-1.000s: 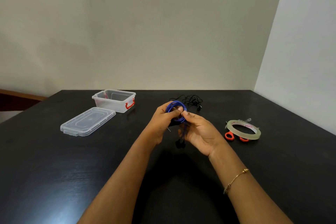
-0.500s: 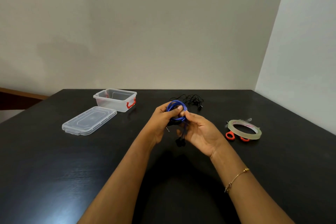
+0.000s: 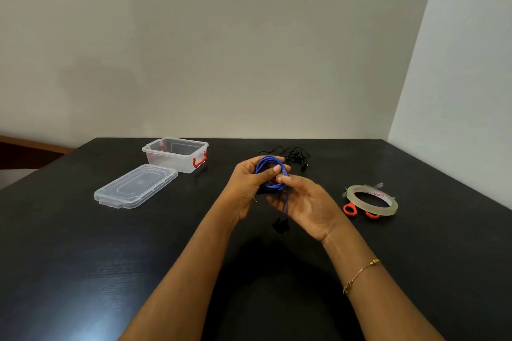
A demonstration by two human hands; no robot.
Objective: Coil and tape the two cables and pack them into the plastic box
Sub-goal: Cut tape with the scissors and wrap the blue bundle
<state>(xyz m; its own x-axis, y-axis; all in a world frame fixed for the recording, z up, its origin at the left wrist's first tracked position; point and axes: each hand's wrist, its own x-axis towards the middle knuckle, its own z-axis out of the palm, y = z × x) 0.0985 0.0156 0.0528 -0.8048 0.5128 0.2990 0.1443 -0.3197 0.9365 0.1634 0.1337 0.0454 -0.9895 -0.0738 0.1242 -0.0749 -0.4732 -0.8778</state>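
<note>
From the head camera, my left hand (image 3: 249,188) is curled round the blue cable (image 3: 270,173), which is wound into a small coil; my thumb presses across the front of the loops and my fingers wrap behind them. My right hand (image 3: 307,205) meets it from the other side, palm turned up, with the fingertips (image 3: 282,179) pinching the coil at its right edge, just beside my left thumb. Both hands are held above the black table (image 3: 83,257). A loose blue tail hangs down from my grip, between my two palms, and ends in a dark end piece (image 3: 280,225) below my hands; I cannot tell whether it touches the table.

Just beyond my grip lies the black cable (image 3: 295,156), a loose tangle flat on the table. Away to the left of my grip and a little further off stands the plastic box (image 3: 177,154), clear with a red latch, open at the top. Its lid (image 3: 135,185) lies flat on the table just in front of it. To the right of my grip is the roll of clear tape (image 3: 371,199), lying on top of the scissors (image 3: 349,208), whose orange handles show from under it. A thin gold bracelet (image 3: 360,274) sits on my right wrist.
</note>
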